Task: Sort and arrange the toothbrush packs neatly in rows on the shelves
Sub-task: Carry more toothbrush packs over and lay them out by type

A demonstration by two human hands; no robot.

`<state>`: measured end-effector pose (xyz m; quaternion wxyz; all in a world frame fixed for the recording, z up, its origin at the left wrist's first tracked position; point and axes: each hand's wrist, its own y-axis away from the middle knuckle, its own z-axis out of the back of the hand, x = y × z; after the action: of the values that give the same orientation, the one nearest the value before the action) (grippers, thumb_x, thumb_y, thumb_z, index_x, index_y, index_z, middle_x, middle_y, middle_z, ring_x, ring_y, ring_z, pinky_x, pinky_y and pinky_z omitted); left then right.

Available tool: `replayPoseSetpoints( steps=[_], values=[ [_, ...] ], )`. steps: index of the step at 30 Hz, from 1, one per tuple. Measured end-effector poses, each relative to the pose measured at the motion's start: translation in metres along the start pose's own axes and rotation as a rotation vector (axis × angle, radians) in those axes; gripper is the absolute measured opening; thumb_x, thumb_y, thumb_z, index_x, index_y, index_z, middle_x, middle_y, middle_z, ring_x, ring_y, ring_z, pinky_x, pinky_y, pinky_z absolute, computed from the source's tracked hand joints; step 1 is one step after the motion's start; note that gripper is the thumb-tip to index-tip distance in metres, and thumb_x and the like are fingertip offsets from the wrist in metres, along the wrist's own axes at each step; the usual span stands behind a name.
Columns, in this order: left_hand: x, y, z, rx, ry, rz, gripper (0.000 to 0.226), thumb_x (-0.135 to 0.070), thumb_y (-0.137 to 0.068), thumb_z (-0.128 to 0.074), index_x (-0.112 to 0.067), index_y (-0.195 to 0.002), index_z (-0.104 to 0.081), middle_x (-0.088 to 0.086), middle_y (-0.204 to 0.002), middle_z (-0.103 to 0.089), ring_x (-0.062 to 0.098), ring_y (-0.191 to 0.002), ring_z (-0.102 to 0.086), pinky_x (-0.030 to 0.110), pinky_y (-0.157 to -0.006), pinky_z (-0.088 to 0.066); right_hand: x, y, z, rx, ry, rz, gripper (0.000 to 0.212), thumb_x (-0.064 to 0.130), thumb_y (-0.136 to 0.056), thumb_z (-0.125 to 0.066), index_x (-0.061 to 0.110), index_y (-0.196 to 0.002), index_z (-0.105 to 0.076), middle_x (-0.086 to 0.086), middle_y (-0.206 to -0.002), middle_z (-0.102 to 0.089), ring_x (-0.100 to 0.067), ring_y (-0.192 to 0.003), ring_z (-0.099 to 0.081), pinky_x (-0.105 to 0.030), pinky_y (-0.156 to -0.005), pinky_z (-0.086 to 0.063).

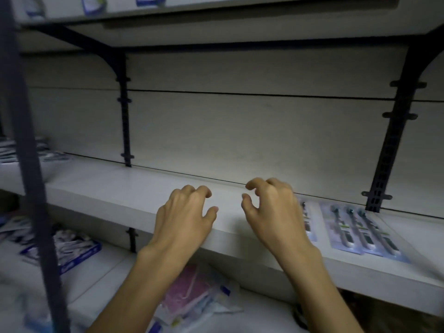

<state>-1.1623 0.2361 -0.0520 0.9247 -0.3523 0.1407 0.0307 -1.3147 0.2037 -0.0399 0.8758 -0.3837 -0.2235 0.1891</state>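
Observation:
My left hand [186,217] and my right hand [271,212] hover side by side over the middle of a white shelf [115,188], fingers loosely curled and holding nothing. To the right of my right hand a toothbrush pack [360,230] with three brushes lies flat on the shelf. Another toothbrush pack [307,219] beside it is partly hidden by my right hand. On the shelf below, under my arms, lies a loose heap of packs [192,296], one of them pink.
A dark upright post [31,164] crosses the left of the view. A blue-edged box of packs [74,251] sits on the lower shelf at left. More packs [48,152] lie at the far left and on the top shelf [93,3]. Black brackets [125,116] hold the shelves.

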Motion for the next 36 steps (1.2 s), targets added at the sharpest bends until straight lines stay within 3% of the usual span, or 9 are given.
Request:
replayPoseSetpoints(
  steps=[9,14,21,25,36],
  values=[
    [0.157,0.011,0.073,-0.027,-0.089,0.035,0.038,-0.043,-0.092,-0.052,-0.028,-0.127,-0.051,-0.003,-0.121,-0.057,0.016,-0.110,-0.052,0.031,-0.078,-0.046,0.150,0.000,-0.070,0.040,-0.072,0.070,0.033,0.032,-0.094,-0.047,0.021,-0.123,-0.057,-0.004,-0.113,-0.061,-0.024,-0.108,-0.050,-0.032,-0.080,-0.041],
    [0.242,0.032,0.113,-0.037,-0.121,0.097,0.036,-0.041,-0.091,-0.054,-0.026,-0.124,-0.053,-0.002,-0.118,-0.058,0.017,-0.109,-0.053,0.032,-0.079,-0.047,0.234,0.003,-0.110,0.063,-0.128,0.156,0.032,0.031,-0.095,-0.047,0.020,-0.123,-0.057,-0.004,-0.106,-0.064,-0.023,-0.100,-0.054,-0.029,-0.070,-0.037],
    [0.346,0.052,0.167,-0.056,-0.204,0.243,0.033,-0.041,-0.088,-0.059,-0.026,-0.117,-0.057,-0.003,-0.113,-0.059,0.018,-0.106,-0.055,0.032,-0.080,-0.047,0.350,-0.002,-0.161,0.143,-0.238,0.284,0.028,0.031,-0.095,-0.048,0.017,-0.117,-0.059,-0.006,-0.101,-0.064,-0.026,-0.098,-0.055,-0.036,-0.078,-0.049],
    [0.399,0.058,0.186,-0.073,-0.273,0.315,0.032,-0.040,-0.087,-0.058,-0.023,-0.114,-0.059,0.001,-0.110,-0.061,0.022,-0.103,-0.056,0.035,-0.076,-0.048,0.400,-0.006,-0.191,0.206,-0.265,0.368,0.025,0.029,-0.095,-0.048,0.016,-0.112,-0.059,-0.006,-0.098,-0.062,-0.027,-0.096,-0.054,-0.031,-0.072,-0.041],
    [0.537,0.015,0.213,-0.064,-0.386,0.365,0.032,-0.044,-0.090,-0.053,-0.028,-0.118,-0.054,-0.004,-0.107,-0.059,0.018,-0.100,-0.055,0.030,-0.072,-0.047,0.507,-0.064,-0.292,0.205,-0.365,0.340,0.033,0.035,-0.093,-0.050,0.019,-0.120,-0.059,-0.005,-0.104,-0.065,-0.026,-0.099,-0.057,-0.038,-0.077,-0.051]
  ],
)
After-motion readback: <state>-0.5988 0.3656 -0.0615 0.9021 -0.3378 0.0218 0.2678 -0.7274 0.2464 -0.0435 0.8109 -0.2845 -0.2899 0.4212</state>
